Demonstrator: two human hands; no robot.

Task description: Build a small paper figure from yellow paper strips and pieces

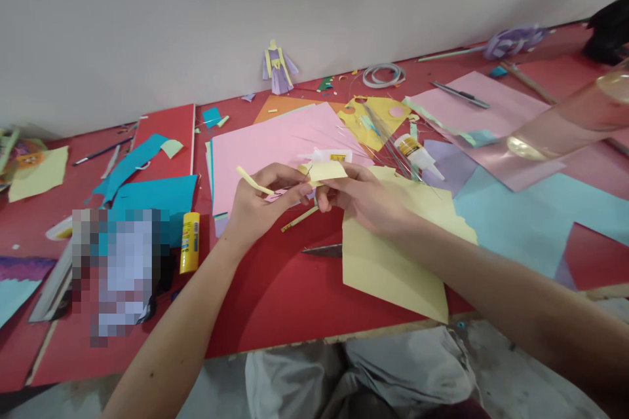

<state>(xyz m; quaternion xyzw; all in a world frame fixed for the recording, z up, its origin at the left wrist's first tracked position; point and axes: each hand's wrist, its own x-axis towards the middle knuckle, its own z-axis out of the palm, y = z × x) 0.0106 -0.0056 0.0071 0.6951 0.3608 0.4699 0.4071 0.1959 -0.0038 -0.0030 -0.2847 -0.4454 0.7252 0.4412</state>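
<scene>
Both hands meet over the middle of the red table. My right hand (366, 196) is closed on a small pale yellow paper piece (328, 171), which bends over its fingertips. My left hand (268, 200) pinches at the left end of this piece, and a narrow yellow paper strip (253, 181) sticks out past its thumb. What lies between the left fingertips is partly hidden. Below the hands are another thin yellow strip (299, 218) and a dark blade (322, 251), partly under a large pale yellow sheet (393, 275) beneath my right wrist.
A yellow glue stick (189, 242) stands left of my left forearm. White glue bottles (415, 152), thin wires (386, 134) and pink sheets (275, 150) lie beyond the hands. A paper dress figure (279, 69) leans at the wall. A clear bottle (555, 121) is at right.
</scene>
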